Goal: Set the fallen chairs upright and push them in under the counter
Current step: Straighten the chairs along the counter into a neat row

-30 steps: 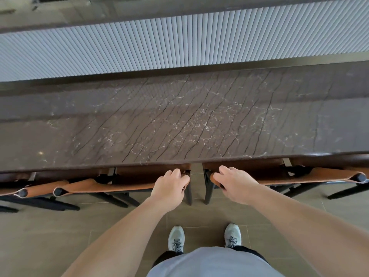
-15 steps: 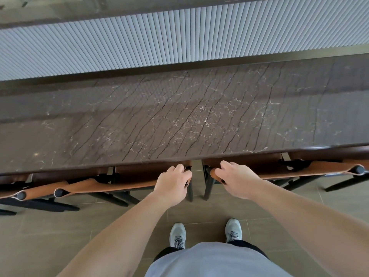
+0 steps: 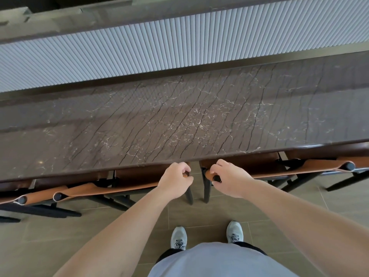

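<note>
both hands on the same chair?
No: left hand grips the left tan-leather chair's backrest, right hand grips the right tan-leather chair's.

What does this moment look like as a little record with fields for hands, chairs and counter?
left hand: grips the top rail of the left tan leather chair with black frame
right hand: grips the top rail of the right tan leather chair
chairs: upright, seats tucked under the counter
counter: dark brown veined marble slab
floor: grey-brown tiles
</note>
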`<state>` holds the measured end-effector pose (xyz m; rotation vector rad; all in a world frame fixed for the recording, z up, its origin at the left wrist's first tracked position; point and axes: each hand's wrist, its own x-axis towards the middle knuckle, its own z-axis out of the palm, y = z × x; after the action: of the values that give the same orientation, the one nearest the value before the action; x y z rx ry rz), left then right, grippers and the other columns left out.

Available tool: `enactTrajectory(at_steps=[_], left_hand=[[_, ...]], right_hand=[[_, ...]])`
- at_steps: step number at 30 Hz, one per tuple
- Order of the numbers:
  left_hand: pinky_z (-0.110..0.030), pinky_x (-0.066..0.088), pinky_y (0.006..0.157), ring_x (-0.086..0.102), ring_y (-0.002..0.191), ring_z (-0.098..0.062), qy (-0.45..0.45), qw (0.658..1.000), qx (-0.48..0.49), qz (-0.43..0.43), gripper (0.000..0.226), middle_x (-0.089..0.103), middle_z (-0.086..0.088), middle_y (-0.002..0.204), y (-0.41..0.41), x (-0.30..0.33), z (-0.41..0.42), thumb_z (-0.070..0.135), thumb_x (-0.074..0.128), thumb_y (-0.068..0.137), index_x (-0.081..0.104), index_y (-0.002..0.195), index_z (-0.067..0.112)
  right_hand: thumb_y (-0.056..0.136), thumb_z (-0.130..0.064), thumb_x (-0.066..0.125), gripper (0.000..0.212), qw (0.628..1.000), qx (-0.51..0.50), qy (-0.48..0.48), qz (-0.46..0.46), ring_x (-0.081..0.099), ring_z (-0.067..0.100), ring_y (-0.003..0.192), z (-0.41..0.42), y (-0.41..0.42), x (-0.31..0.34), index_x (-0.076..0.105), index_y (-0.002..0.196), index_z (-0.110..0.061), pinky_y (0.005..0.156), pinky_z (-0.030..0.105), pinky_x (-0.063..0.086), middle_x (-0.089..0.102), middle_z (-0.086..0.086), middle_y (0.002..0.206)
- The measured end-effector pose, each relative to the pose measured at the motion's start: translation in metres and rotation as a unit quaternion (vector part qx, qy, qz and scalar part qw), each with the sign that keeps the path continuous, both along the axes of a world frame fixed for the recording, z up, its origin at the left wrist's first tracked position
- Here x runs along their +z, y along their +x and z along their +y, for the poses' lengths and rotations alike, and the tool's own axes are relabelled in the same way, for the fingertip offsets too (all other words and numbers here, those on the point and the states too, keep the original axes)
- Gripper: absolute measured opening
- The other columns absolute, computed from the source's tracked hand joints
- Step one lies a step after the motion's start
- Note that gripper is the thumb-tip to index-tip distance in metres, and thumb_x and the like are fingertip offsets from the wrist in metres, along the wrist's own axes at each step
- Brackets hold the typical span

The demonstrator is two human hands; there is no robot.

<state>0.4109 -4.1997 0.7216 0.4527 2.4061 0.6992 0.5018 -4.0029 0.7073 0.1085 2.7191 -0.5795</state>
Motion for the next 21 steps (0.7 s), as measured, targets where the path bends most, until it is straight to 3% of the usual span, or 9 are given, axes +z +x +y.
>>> enactTrajectory(at_steps=[4,7,12,21], left_hand=[[-0.028,0.049,0.075,0.059,0.093,-0.007,0.112,0.979,0.141,-0.097,0.011,0.063,0.011,0.102,0.004,0.013,0.025,0.032,0.062,0.088,0.062,0.099,0.032],[-0.033,0.052,0.088,0.065,0.098,-0.011,0.2,0.937,0.231,-0.17,0.012,0.068,0.004,0.105,0.012,0.02,0.046,0.03,0.061,0.09,0.065,0.101,0.029],[-0.034,0.052,0.081,0.067,0.089,-0.018,0.319,0.857,0.318,-0.25,0.015,0.069,-0.004,0.099,0.034,0.031,0.086,0.02,0.057,0.096,0.066,0.107,0.017],[-0.036,0.052,0.081,0.068,0.084,-0.018,0.415,0.793,0.349,-0.276,0.022,0.071,-0.003,0.092,0.073,0.041,0.126,0.023,0.053,0.097,0.067,0.112,0.013]], right_hand=[[0.09,-0.039,0.061,0.02,0.981,-0.137,-0.136,0.002,0.057,0.011,0.089,0.015,0.002,0.008,0.058,0.109,-0.032,0.077,0.028,0.045,0.05,-0.012,0.105],[0.089,-0.034,0.067,0.008,0.94,-0.244,-0.238,0.016,0.06,0.007,0.083,0.034,0.009,0.014,0.06,0.093,-0.032,0.073,0.025,0.045,0.061,-0.012,0.096],[0.092,-0.022,0.063,0.006,0.778,-0.422,-0.465,0.001,0.068,0.011,0.075,0.069,0.028,0.028,0.069,0.091,-0.022,0.066,0.027,0.055,0.07,-0.003,0.087],[0.093,-0.022,0.064,0.012,0.66,-0.466,-0.589,0.018,0.069,0.023,0.084,0.123,0.07,0.04,0.068,0.1,-0.013,0.068,0.034,0.054,0.072,0.007,0.093]])
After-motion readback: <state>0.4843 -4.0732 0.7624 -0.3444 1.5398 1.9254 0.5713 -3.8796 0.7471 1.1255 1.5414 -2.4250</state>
